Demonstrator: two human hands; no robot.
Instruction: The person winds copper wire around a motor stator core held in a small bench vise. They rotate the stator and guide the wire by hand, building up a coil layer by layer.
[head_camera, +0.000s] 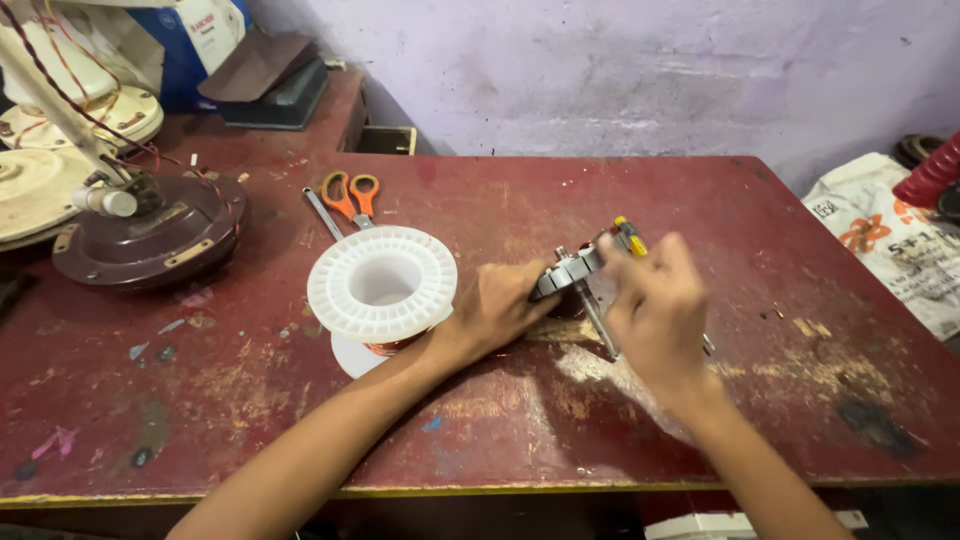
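Seen from the head camera, a person works with both bare hands at the middle of a worn red table set against a pale violet wall. The left hand is curled closed around the near end of a small grey metal device, pinning it low against the tabletop. The right hand hovers just to the right of that device, blurred with motion, its fingers closed round what looks like a tool with a yellow-and-black handle that sticks up above the knuckles; a thin metal rod runs down from the device between the two hands. The device therefore sits between the hands, touching the left and directly beside the right; how firmly the right hand grips cannot be told through the blur.

Just left of the left wrist stands a white plastic spool with copper wire wound on its core. Behind it lie orange-handled scissors beside a slim metal tool. At the far left rests a brown ceiling-fan motor housing, with cream fan parts beyond it. A printed sack lies off the table's right edge.
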